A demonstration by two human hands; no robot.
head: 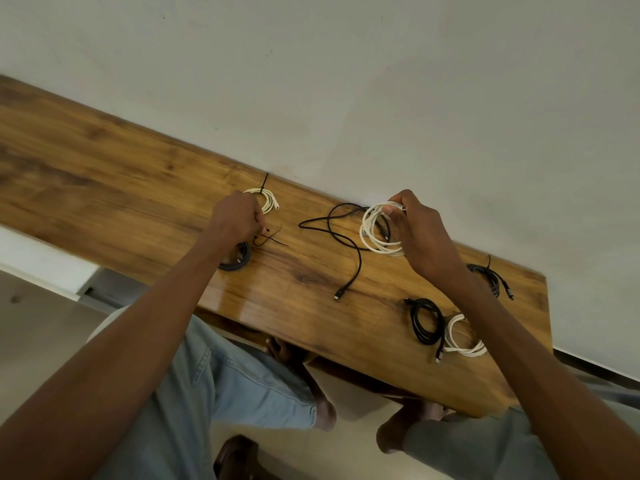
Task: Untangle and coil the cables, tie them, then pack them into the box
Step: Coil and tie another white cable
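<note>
Holding a white cable coil (379,228) above the counter (138,174), your right hand (420,233) is curling its fingers (398,207) around the loops. Your left hand (237,220) is pinching thin black ties (268,237) with fingers pressed together. A tied white coil (266,199) is lying at twelve o'clock from that hand, a grey coil (239,259) at six. A loose black cable (341,244) is trailing between your hands. At five o'clock from the right hand, a black coil (426,320) and a white coil (459,336) are touching; a tied dark coil (490,277) is lying near the counter's end.
</note>
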